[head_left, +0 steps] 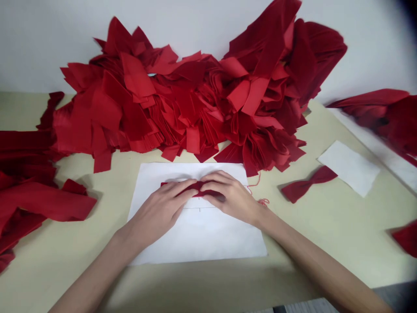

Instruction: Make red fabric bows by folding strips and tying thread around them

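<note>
Both of my hands meet over a small strip of red fabric [196, 190], which lies on a white sheet of paper [202, 239]. Fingers of my left hand [167, 202] press together on the strip's left part, and a bit of red shows beyond them. My right hand [232, 193] curls its fingers and thumb around the right part, hiding most of it. Short pen marks and a thin line run across the paper just below the strip. Red thread [263, 201] trails from the paper's right edge beside my right wrist.
A large heap of red fabric pieces [182, 104] spreads behind the paper, against the wall. More red fabric [42, 198] lies at left. A red bow [308, 184] and a small white card [350, 167] rest at right. Further red cloth [384, 117] sits at far right.
</note>
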Action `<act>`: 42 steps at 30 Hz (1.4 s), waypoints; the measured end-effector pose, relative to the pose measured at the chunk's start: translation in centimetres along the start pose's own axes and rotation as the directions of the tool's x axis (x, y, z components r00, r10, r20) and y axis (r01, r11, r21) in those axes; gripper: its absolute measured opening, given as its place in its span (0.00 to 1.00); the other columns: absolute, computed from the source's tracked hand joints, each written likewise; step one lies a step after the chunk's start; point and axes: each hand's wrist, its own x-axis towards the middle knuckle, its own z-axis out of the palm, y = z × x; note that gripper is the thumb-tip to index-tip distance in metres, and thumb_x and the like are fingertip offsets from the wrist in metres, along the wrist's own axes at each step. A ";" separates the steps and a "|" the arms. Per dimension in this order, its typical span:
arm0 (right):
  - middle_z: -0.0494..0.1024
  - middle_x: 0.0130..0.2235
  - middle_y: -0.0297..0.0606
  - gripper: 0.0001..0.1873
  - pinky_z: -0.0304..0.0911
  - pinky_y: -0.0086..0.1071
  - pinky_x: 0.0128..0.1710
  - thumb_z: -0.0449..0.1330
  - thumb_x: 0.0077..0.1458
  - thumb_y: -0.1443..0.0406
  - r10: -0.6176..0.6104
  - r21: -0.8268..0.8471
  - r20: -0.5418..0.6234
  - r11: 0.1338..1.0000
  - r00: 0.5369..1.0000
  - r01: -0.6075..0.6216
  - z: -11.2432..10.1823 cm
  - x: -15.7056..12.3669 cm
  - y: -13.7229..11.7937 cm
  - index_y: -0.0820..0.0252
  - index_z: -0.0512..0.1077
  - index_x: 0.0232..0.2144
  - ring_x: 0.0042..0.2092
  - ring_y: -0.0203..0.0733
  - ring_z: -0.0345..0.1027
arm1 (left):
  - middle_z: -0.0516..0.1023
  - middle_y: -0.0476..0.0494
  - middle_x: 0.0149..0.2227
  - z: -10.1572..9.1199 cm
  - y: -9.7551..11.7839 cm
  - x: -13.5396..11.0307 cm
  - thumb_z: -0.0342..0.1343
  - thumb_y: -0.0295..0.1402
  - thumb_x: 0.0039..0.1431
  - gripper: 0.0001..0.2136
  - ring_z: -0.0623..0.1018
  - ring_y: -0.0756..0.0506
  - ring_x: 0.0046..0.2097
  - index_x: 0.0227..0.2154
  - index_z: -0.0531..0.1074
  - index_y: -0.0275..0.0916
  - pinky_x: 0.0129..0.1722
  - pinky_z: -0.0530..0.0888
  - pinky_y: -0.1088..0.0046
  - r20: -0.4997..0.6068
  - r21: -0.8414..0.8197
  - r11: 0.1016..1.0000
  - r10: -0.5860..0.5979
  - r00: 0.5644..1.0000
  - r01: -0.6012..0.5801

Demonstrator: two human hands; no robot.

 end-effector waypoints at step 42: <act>0.73 0.40 0.37 0.04 0.67 0.35 0.38 0.56 0.56 0.67 0.310 0.008 0.124 0.950 0.943 -0.313 -5.1 -2.2 3.1 0.56 0.71 0.35 0.38 0.38 0.70 | 0.69 0.50 0.59 0.8 -0.5 -0.1 0.44 0.28 0.66 0.16 0.66 0.45 0.58 0.53 0.68 0.41 0.57 0.67 0.61 0.011 -0.050 0.999 -0.015 1.000 0.015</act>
